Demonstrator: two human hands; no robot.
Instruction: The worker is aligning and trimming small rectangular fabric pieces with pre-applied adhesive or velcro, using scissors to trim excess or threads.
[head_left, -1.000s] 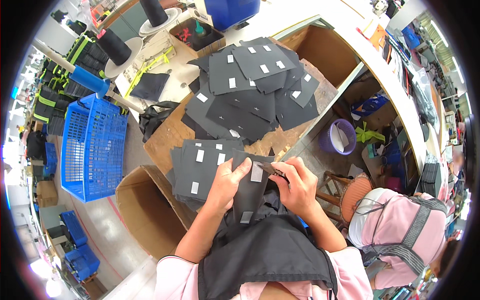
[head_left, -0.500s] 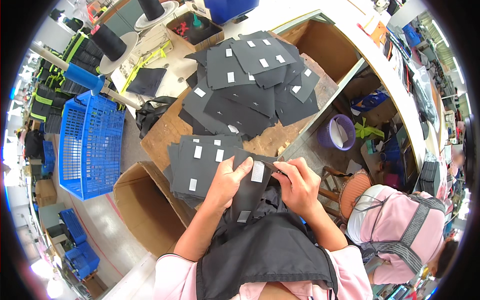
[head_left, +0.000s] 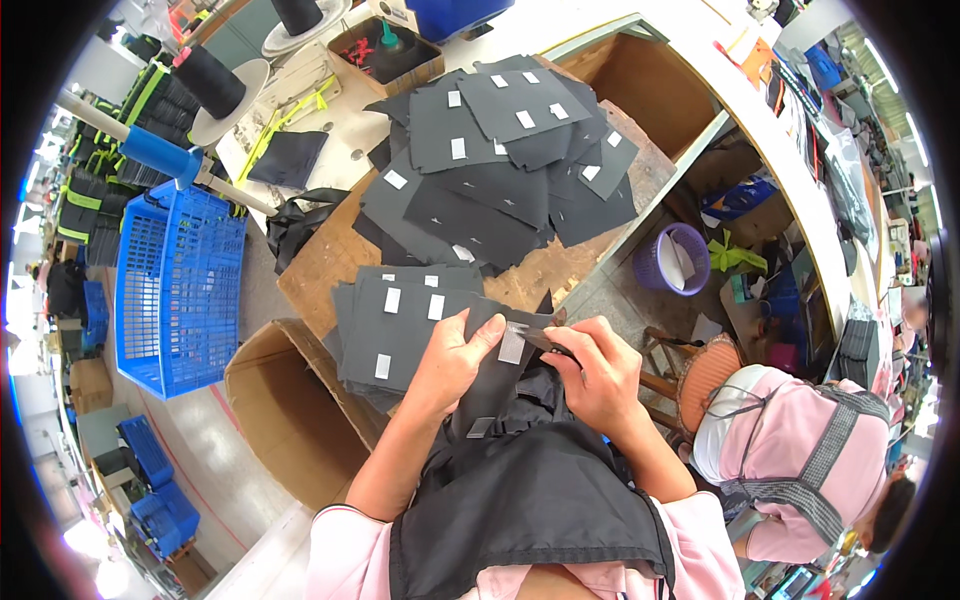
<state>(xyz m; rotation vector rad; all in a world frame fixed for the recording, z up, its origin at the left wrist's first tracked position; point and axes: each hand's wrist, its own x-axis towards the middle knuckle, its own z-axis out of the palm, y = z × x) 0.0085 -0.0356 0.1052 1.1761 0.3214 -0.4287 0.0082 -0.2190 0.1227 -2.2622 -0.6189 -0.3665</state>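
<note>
My left hand (head_left: 450,362) pinches a dark grey fabric panel (head_left: 490,383) between thumb and fingers, in front of my apron. White rectangular patches sit on the panel, one near its upper edge and one lower down. In my right hand (head_left: 602,368) is a pair of thread snips (head_left: 541,340), its metal blades lying across the upper patch. The fingers hide most of its handles. Just beyond my left hand lies a smaller stack of similar panels (head_left: 408,340), patches facing up. Farther off, a large loose pile of panels (head_left: 480,205) spreads over the wooden board (head_left: 325,255).
An open cardboard box (head_left: 290,420) stands at the lower left, near a blue plastic basket (head_left: 180,300). Black thread cones (head_left: 210,82) and a tray of small tools (head_left: 385,60) are at the back. Right of the board are a purple bin (head_left: 672,262) and a seated person (head_left: 800,450).
The snips have come into plain view, their blades now over the panel's upper patch. My right hand has turned slightly. The left hand keeps its hold on the panel.
</note>
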